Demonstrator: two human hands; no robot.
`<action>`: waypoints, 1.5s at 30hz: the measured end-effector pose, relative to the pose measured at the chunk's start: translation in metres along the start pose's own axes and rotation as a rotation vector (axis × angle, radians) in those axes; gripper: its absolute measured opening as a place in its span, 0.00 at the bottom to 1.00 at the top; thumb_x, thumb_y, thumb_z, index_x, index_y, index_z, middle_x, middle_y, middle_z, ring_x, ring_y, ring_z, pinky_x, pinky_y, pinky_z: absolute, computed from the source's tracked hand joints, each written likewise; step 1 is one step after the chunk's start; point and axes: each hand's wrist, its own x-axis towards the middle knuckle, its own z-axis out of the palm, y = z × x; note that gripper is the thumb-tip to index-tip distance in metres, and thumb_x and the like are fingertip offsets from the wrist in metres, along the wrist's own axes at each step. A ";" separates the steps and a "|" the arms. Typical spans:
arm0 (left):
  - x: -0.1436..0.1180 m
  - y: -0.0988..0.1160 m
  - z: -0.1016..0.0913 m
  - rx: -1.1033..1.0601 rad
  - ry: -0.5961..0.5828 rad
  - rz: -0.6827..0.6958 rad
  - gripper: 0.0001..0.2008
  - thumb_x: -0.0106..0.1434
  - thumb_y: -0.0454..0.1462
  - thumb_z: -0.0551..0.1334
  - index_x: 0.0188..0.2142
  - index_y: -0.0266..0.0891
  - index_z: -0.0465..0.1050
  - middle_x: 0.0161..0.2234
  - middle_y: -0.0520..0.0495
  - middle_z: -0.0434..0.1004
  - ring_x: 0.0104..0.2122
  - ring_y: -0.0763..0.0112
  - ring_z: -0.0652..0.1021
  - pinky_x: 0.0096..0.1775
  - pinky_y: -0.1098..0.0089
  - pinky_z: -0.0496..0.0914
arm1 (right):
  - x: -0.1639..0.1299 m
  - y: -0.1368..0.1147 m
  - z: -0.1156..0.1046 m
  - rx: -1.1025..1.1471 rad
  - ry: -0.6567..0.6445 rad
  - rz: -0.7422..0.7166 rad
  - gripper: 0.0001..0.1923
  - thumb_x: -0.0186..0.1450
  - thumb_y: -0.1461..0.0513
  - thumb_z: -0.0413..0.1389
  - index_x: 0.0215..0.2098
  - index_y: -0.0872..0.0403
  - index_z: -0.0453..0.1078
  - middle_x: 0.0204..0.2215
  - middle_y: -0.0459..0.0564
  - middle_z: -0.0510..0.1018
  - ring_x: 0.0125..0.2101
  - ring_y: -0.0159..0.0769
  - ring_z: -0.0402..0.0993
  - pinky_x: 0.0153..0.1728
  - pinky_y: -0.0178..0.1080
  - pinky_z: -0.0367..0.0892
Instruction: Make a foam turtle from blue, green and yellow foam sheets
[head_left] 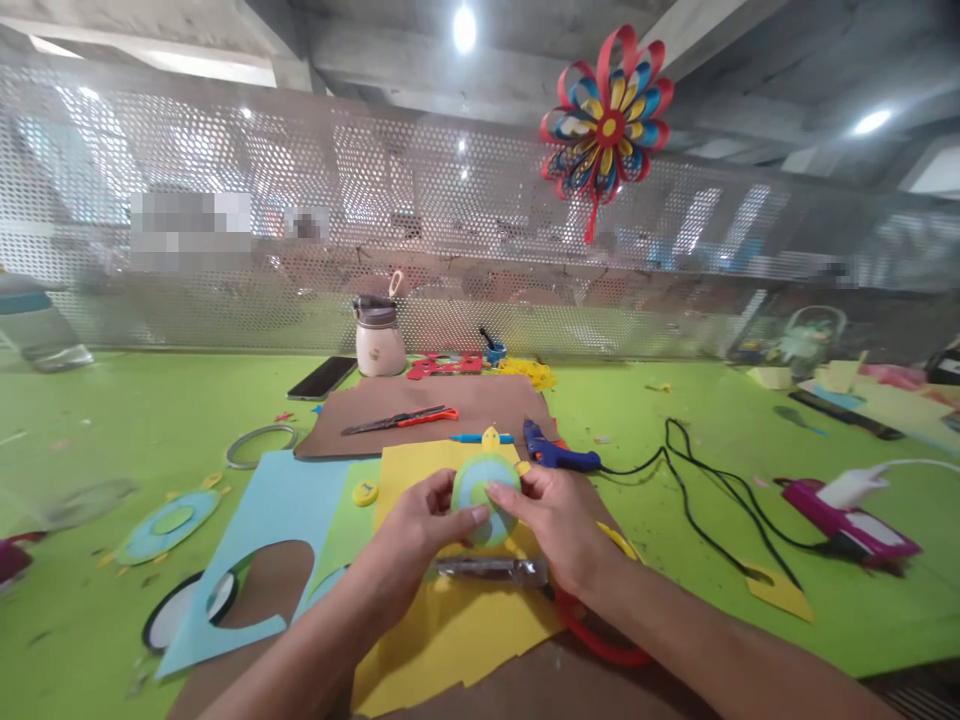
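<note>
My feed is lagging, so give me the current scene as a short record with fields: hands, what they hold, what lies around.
left hand: left hand pinches the disc's left edge
right hand: right hand holds the disc's right side, thumb on its face
held item: round green and blue disc
under hands: yellow sheet, metal strip
behind: blue glue gun, orange-handled scissors on brown sheet
left: blue sheet with cut holes
surface: green table

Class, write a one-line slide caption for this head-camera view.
Left hand and right hand hold a round layered foam disc above yellow sheet.
</note>
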 end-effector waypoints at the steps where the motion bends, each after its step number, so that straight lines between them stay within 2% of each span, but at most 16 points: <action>1: 0.000 0.000 0.000 0.033 -0.016 -0.010 0.13 0.51 0.41 0.69 0.36 0.39 0.76 0.32 0.46 0.78 0.30 0.65 0.74 0.31 0.70 0.67 | 0.000 0.000 0.000 0.001 0.001 0.003 0.15 0.51 0.52 0.66 0.29 0.55 0.74 0.24 0.46 0.77 0.25 0.36 0.73 0.30 0.37 0.68; 5: 0.000 -0.002 -0.001 0.050 -0.046 -0.033 0.13 0.54 0.42 0.67 0.39 0.41 0.78 0.30 0.48 0.78 0.29 0.67 0.72 0.31 0.70 0.65 | -0.001 0.002 0.000 0.016 -0.007 0.015 0.15 0.52 0.52 0.66 0.29 0.55 0.75 0.23 0.46 0.77 0.25 0.36 0.72 0.30 0.38 0.69; 9: 0.000 -0.002 -0.001 0.000 -0.021 -0.055 0.13 0.51 0.42 0.69 0.37 0.42 0.79 0.29 0.49 0.78 0.28 0.67 0.72 0.33 0.69 0.65 | -0.003 0.003 0.000 0.058 -0.028 0.031 0.14 0.53 0.54 0.66 0.31 0.55 0.75 0.26 0.47 0.78 0.28 0.37 0.74 0.32 0.37 0.69; 16: -0.001 0.000 -0.003 0.002 -0.007 -0.030 0.11 0.53 0.42 0.68 0.34 0.39 0.78 0.29 0.49 0.76 0.27 0.69 0.70 0.31 0.71 0.63 | -0.005 0.000 -0.002 0.146 -0.175 0.043 0.11 0.58 0.56 0.63 0.36 0.55 0.76 0.29 0.48 0.79 0.31 0.37 0.75 0.37 0.39 0.69; 21: -0.004 0.004 -0.001 -0.004 0.026 -0.024 0.12 0.52 0.40 0.67 0.35 0.36 0.77 0.29 0.47 0.75 0.28 0.69 0.70 0.29 0.72 0.63 | -0.003 0.003 -0.006 0.084 -0.162 0.004 0.11 0.58 0.58 0.64 0.36 0.55 0.77 0.28 0.46 0.79 0.31 0.35 0.74 0.37 0.36 0.68; 25: -0.003 0.004 -0.002 -0.011 0.060 0.002 0.07 0.53 0.38 0.65 0.30 0.36 0.74 0.26 0.49 0.73 0.27 0.70 0.70 0.29 0.72 0.63 | -0.003 0.004 -0.008 0.074 -0.151 0.008 0.11 0.57 0.58 0.64 0.36 0.55 0.77 0.29 0.46 0.79 0.32 0.34 0.73 0.36 0.35 0.67; 29: 0.001 -0.002 -0.003 0.017 0.095 -0.024 0.10 0.51 0.40 0.68 0.30 0.36 0.74 0.27 0.49 0.76 0.27 0.70 0.71 0.31 0.71 0.64 | -0.003 0.003 -0.008 0.081 -0.162 0.023 0.10 0.57 0.57 0.64 0.36 0.54 0.78 0.28 0.45 0.79 0.31 0.35 0.73 0.36 0.36 0.68; 35: 0.002 0.001 -0.004 -0.036 0.063 -0.012 0.11 0.53 0.40 0.68 0.33 0.37 0.74 0.30 0.48 0.78 0.29 0.69 0.73 0.34 0.70 0.67 | -0.001 0.002 -0.009 0.048 -0.172 0.026 0.11 0.60 0.56 0.62 0.37 0.54 0.76 0.30 0.47 0.79 0.31 0.34 0.72 0.36 0.37 0.67; 38: 0.004 0.003 -0.007 -0.070 0.068 0.007 0.12 0.52 0.40 0.69 0.34 0.36 0.74 0.31 0.46 0.78 0.31 0.68 0.74 0.36 0.70 0.67 | 0.002 0.000 -0.016 -0.046 -0.117 -0.036 0.12 0.61 0.55 0.61 0.37 0.55 0.76 0.32 0.49 0.79 0.34 0.36 0.72 0.39 0.38 0.66; 41: 0.006 0.002 -0.011 -0.086 0.103 0.021 0.14 0.51 0.41 0.70 0.35 0.35 0.74 0.32 0.45 0.79 0.32 0.67 0.75 0.36 0.70 0.68 | 0.007 -0.001 -0.026 -0.156 -0.002 -0.123 0.13 0.60 0.54 0.60 0.36 0.55 0.75 0.32 0.50 0.79 0.36 0.37 0.73 0.41 0.39 0.66; 43: 0.007 0.000 -0.014 -0.086 0.120 0.030 0.15 0.50 0.41 0.70 0.35 0.35 0.74 0.33 0.45 0.79 0.31 0.68 0.75 0.36 0.70 0.68 | 0.011 -0.002 -0.033 -0.214 0.067 -0.163 0.12 0.60 0.54 0.61 0.34 0.55 0.75 0.29 0.48 0.78 0.31 0.34 0.72 0.36 0.36 0.66; 45: 0.008 0.000 -0.015 -0.074 0.119 0.040 0.15 0.51 0.41 0.70 0.36 0.35 0.74 0.33 0.45 0.79 0.31 0.69 0.75 0.36 0.70 0.69 | 0.014 -0.005 -0.038 -0.240 0.113 -0.187 0.12 0.59 0.54 0.61 0.31 0.55 0.74 0.21 0.44 0.74 0.22 0.29 0.66 0.26 0.33 0.62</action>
